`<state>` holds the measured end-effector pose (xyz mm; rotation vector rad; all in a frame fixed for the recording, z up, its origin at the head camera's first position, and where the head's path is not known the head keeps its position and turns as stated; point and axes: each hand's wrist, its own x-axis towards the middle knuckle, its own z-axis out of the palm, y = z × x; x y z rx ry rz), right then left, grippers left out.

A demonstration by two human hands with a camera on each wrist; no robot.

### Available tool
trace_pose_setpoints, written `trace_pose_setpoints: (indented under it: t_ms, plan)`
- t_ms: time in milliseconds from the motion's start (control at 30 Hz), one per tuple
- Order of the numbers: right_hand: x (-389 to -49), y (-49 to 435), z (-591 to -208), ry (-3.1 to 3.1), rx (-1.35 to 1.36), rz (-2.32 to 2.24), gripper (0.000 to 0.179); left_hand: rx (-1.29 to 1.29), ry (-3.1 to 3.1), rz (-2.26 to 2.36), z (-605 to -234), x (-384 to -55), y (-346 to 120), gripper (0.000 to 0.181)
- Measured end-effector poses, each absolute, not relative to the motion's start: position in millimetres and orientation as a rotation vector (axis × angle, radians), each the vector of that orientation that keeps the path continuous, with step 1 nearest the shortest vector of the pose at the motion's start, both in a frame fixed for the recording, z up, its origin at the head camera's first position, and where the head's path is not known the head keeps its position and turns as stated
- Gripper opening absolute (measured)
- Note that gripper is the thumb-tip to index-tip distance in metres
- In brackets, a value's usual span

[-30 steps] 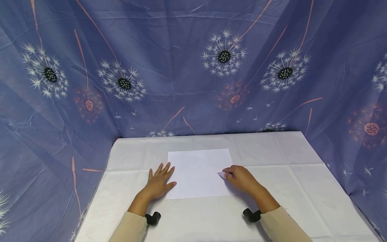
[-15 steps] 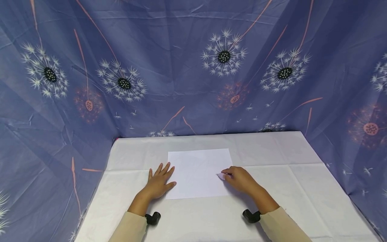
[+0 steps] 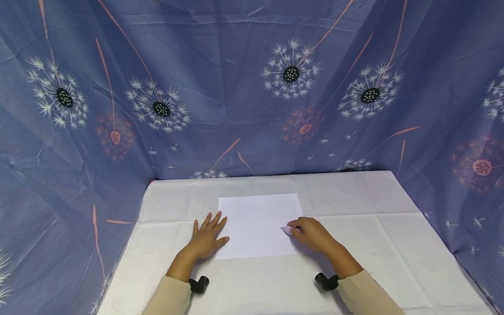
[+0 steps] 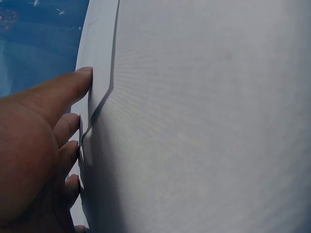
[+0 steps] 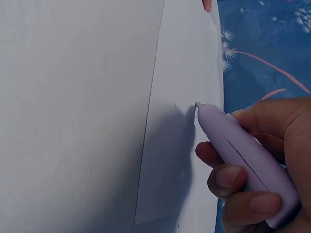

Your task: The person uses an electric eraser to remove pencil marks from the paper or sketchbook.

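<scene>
A white sheet of paper [image 3: 256, 227] lies flat on the white-covered table. My left hand [image 3: 206, 240], fingers spread, rests on its left edge; in the left wrist view the thumb [image 4: 73, 87] lies by a paper corner. Near the sheet's right side, my right hand [image 3: 313, 234] grips a thick lilac pen-shaped tool [image 5: 243, 155] between thumb and curled fingers. The tool's small pointed tip meets the paper, as far as the right wrist view shows. A faint thin line runs on the sheet away from that tip; whether it is drawn or cut I cannot tell.
The table's white cloth [image 3: 393, 258] has fold creases. Blue fabric with dandelion prints [image 3: 228, 87] hangs behind and at both sides. Each wrist carries a black camera mount, one at the left [image 3: 200, 284] and one at the right [image 3: 327, 281].
My right hand has shifted slightly left and a little toward me with the lilac tool, its tip over the paper. The left hand and the sheet stay in place.
</scene>
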<state>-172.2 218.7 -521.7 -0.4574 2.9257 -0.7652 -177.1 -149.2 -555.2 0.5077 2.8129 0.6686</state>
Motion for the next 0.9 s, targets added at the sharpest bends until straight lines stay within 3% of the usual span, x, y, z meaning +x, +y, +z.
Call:
trace_pose_setpoints:
  t_ms: [900]
  plan:
    - [-170.3, 216.6, -522.5, 2.932, -0.501, -0.760, 0.021, 0.515, 2.817, 0.673, -557.3, -177.4, -149.3, 0.068]
